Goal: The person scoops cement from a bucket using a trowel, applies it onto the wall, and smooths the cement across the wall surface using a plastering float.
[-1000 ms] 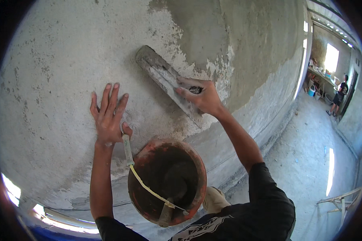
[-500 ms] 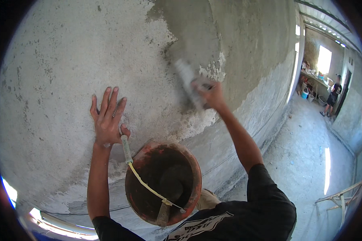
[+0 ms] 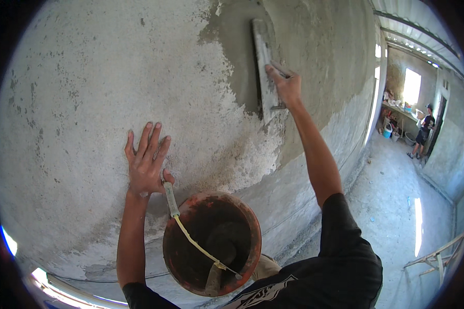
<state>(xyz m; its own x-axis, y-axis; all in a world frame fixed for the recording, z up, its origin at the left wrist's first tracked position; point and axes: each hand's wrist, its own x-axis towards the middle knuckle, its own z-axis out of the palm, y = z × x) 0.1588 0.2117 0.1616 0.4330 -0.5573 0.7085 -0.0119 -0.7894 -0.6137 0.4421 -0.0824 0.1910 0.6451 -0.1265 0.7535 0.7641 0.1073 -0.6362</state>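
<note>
My right hand point(image 3: 287, 88) grips the handle of a long flat plastering trowel point(image 3: 265, 67). Its blade stands nearly upright against the wet grey plaster point(image 3: 237, 31) on the wall. My left hand point(image 3: 148, 167) lies spread on the pale, dry part of the wall point(image 3: 87, 118), fingers apart. By its thumb is the grip of a bucket handle point(image 3: 171, 200), touching the hand; whether the thumb bears any weight I cannot tell. Below hangs or stands an orange-red bucket point(image 3: 254, 226) with dark, mortar-coated insides. A second tool's handle point(image 3: 213, 280) leans at its near rim.
At the right runs a dusty concrete floor point(image 3: 381, 206), with a wooden trestle point(image 3: 438, 260) at its near edge. Far back, another person point(image 3: 426, 131) stands beside a cluttered bench point(image 3: 399, 109) and several buckets.
The trowel in my right hand has moved up the wall and turned more upright, over the wet plaster. My left hand keeps its place on the wall; the view has shifted slightly.
</note>
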